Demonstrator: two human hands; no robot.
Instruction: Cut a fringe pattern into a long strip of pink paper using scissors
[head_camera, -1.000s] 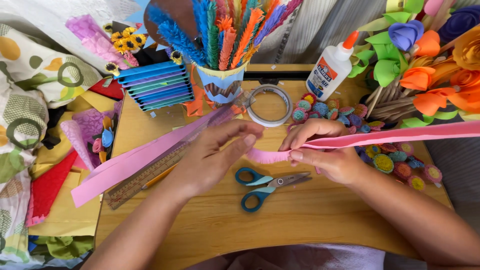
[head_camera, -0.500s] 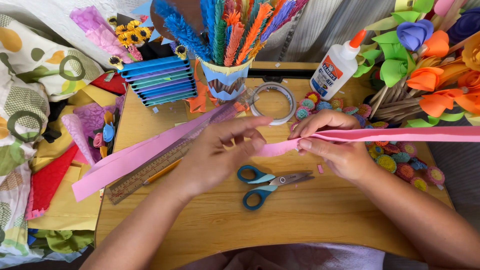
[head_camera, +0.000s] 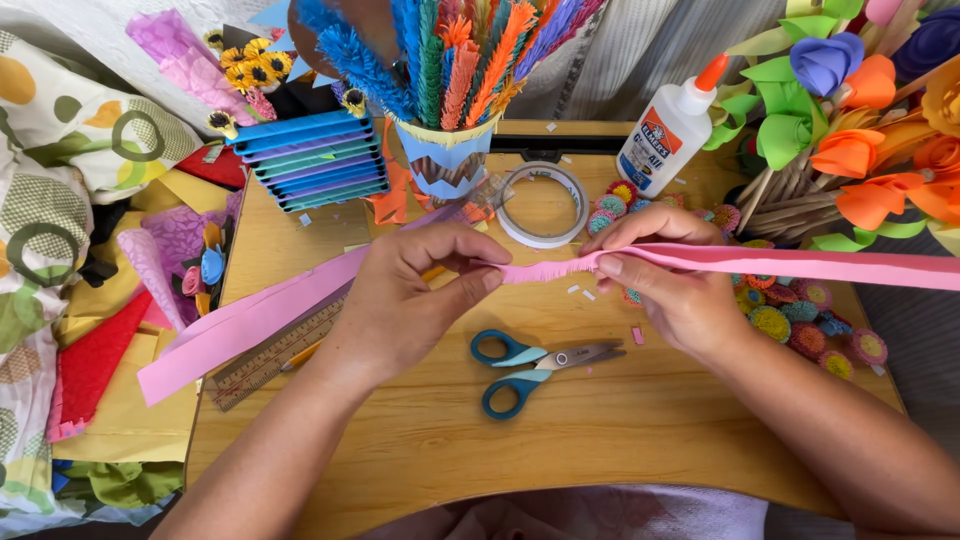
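Above a wooden table (head_camera: 640, 430) I hold a long pink paper strip (head_camera: 800, 264), fringed along one edge, stretched between both hands. My left hand (head_camera: 410, 300) pinches the strip's left end between thumb and fingers. My right hand (head_camera: 670, 285) grips it a little to the right, and the strip runs on past the right edge of the view. Blue-handled scissors (head_camera: 530, 365) lie on the table just below my hands.
A tape roll (head_camera: 545, 205), a white glue bottle (head_camera: 665, 135) and a cup of fringed paper sticks (head_camera: 445, 160) stand behind. Pink paper strips (head_camera: 240, 325) and a ruler (head_camera: 265, 360) lie left. Small rolled paper flowers (head_camera: 790, 320) and large paper flowers (head_camera: 850, 130) crowd the right.
Both hands have shifted slightly right and up along the strip. The stretch between them is now pulled straight where it curved a second ago.
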